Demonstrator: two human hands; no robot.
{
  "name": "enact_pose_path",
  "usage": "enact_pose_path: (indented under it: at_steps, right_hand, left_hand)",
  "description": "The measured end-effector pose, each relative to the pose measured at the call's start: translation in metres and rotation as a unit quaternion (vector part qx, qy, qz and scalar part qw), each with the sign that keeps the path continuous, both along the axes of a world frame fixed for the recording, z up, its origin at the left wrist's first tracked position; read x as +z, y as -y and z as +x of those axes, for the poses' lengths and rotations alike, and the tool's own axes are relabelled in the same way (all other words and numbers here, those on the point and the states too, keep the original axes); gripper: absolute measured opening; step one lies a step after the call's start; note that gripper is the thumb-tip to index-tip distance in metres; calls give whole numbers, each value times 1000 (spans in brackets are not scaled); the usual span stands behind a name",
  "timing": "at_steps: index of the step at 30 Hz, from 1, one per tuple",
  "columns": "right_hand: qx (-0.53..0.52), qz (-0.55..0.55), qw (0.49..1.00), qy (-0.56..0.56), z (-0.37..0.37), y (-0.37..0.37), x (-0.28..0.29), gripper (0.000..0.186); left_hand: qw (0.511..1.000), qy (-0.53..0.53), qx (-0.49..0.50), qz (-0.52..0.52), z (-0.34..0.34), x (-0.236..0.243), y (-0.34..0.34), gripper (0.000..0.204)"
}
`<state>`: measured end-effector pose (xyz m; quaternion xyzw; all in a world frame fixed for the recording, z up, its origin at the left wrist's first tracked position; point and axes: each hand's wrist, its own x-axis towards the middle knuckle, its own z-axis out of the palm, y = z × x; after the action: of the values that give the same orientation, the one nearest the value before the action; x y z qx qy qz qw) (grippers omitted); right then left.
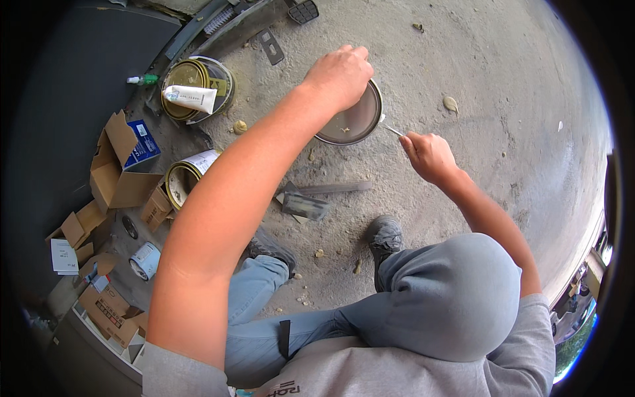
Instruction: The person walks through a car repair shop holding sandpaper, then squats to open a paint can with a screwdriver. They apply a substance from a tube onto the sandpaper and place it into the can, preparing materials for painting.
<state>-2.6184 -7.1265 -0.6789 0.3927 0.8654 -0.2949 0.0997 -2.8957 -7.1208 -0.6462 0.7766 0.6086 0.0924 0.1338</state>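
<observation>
A round metal can (355, 126) is in front of me on the concrete, its brownish top facing up. My left hand (340, 76) covers the can's far left edge. Its fingers curl over and their tips are hidden, so what they grip cannot be made out. On the right, my right hand (428, 156) is closed around a thin metal tool (391, 129). The tool's far end meets the can's right rim, where a pale smear shows. Most of its handle is hidden in the fist.
Putty knives (306, 206) and a flat bar (337, 187) lie near my shoes. At left stand an open tin (177, 184), a lidded bucket (192, 116) bearing a white tube (190, 98), cardboard boxes (122, 178) and a small tin (143, 261).
</observation>
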Motion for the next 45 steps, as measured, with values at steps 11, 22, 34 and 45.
enact_pose_path:
  at_steps: [11,22,34,45]
  right_hand:
    - [56,29,993,96,-32,-12,58,51]
    - [136,21,979,148,-69,-43,64,53]
    - [120,-4,987,103,-91,-34,51,52]
    - [-29,-5,999,17,-17,-7,24,43]
  left_hand:
    - [995,-47,-82,19,-34,7,-1,14]
    - [994,-73,2,82,-39,29,43,8]
    - [999,-26,23,19,-54,12,27,11]
    - [983,-67,-40,165,-43,57,59,4]
